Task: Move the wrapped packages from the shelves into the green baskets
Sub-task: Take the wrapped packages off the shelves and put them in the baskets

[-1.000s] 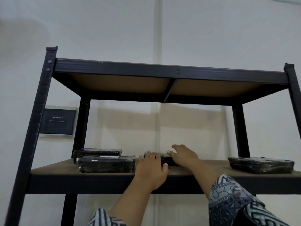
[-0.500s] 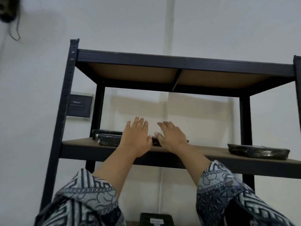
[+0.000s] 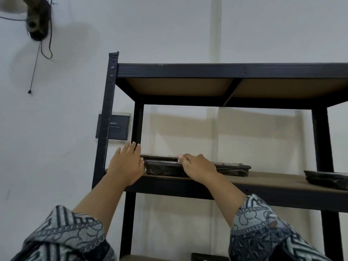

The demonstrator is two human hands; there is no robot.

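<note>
Front package [image 3: 162, 168] on middle shelf [image 3: 273, 182], left end. Left hand [image 3: 126, 166] flat against its left end, fingers straight; right hand [image 3: 199, 167] fingers curled over top. Looks flat, stiff, film-wrapped, likely slippery: clamp both ends.

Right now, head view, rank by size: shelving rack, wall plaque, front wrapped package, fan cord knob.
Shelving rack
Wall plaque and front wrapped package: alike, both partly hidden
Fan cord knob
</note>
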